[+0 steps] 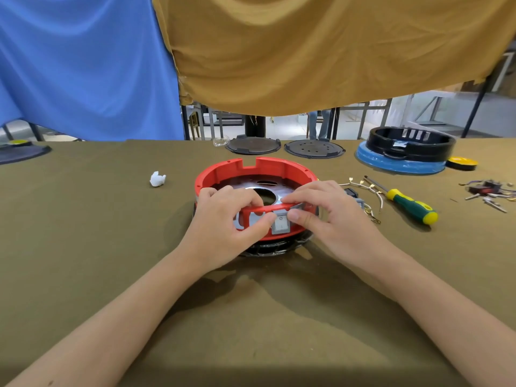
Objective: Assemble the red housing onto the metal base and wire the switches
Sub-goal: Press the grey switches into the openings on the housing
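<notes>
The round red housing (223, 170) sits on the metal base (275, 247) at the middle of the table. A grey rocker switch (280, 225) sits in a slot in the housing's near wall. My left hand (226, 222) grips the near wall, fingers curled over the rim and thumb pressing beside the switch. My right hand (326, 212) grips the wall from the right, fingers over the rim and thumb against the switch's right edge. Loose wires with brass terminals (363, 188) lie just right of the housing, partly hidden by my right hand.
A green and yellow screwdriver (410, 203) lies to the right. Further right lies a heap of wired parts (488, 191). At the back stand two dark round plates (252, 145), a black housing on a blue base (405, 152) and yellow tape (462, 163). A white scrap (157, 179) lies left.
</notes>
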Available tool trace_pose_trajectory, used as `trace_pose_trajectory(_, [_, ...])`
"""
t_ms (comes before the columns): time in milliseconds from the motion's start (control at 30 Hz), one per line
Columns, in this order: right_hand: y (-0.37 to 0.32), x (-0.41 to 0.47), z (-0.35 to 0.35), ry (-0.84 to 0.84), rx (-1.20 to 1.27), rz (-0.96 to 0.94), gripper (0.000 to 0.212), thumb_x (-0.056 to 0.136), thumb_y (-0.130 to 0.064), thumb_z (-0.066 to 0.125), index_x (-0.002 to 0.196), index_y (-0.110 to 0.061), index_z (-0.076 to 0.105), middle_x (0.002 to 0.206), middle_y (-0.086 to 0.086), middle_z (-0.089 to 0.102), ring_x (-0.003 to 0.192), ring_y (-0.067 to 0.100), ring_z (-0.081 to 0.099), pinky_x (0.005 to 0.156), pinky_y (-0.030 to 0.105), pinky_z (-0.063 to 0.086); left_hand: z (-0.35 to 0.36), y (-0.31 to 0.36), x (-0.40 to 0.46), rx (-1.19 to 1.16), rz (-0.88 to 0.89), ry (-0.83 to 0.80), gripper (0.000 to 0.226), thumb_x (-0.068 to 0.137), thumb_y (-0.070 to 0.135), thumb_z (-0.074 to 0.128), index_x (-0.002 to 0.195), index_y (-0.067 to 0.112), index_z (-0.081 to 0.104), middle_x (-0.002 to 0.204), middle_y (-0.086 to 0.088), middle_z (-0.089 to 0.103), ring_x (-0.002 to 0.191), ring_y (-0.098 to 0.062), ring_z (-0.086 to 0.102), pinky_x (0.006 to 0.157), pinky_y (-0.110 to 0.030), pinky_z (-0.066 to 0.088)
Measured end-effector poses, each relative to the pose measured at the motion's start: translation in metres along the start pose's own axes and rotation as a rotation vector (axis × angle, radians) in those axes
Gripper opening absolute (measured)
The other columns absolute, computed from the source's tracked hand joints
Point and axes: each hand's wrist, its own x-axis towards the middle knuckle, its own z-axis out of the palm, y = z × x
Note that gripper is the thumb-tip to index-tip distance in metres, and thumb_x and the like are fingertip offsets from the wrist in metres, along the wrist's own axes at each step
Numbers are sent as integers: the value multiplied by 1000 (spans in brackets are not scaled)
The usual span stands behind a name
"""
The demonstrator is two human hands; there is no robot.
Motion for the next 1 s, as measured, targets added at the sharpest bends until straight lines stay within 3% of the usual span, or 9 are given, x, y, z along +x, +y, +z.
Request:
trace_pose_trajectory(167, [-3,3,1,21,-12,30,21,90,-29,66,111,-30,71,104,-20,60,108,0,41,84,10,31,0,2,0,5,2,5,27,86,59,48,83,34,58,76,18,59,79,-5,54,83,-23,28])
trace_pose_trajectory(433, [-5,8,6,32,-107,-16,8,91,-29,65,98,-26,66,95,-14,58,97,6,41,78,13,33,2,2,3,33,-11,-6,29,88,56,44,80,31,57,73,21,54,79,-5,52,83,-17,24])
trace_pose_trajectory(633, [-1,1,0,-31,16,-14,22,95,-37,58,114,-29,64,111,-17,58,112,3,41,87,5,29,-2,-2,-2,65,64,-36,23,86,57,52,94,35,55,82,28,49,81,-1,50,87,-24,30])
trace_pose_trajectory(800, [2,-6,-3,-90,5,-52,37,89,-27,69,124,-29,58,121,-18,52,117,1,36,91,0,25,-3,-4,-3,92,83,-54,30,80,56,56,100,34,55,87,28,48,84,-3,48,86,-31,31])
trace_pose_trajectory(1000, [1,-3,5,-13,-61,-59,31,86,-27,70,114,-30,58,111,-15,52,110,4,36,86,10,32,1,-1,-2,109,66,-33,21,79,53,54,92,37,48,81,27,48,79,-1,48,82,-25,28])
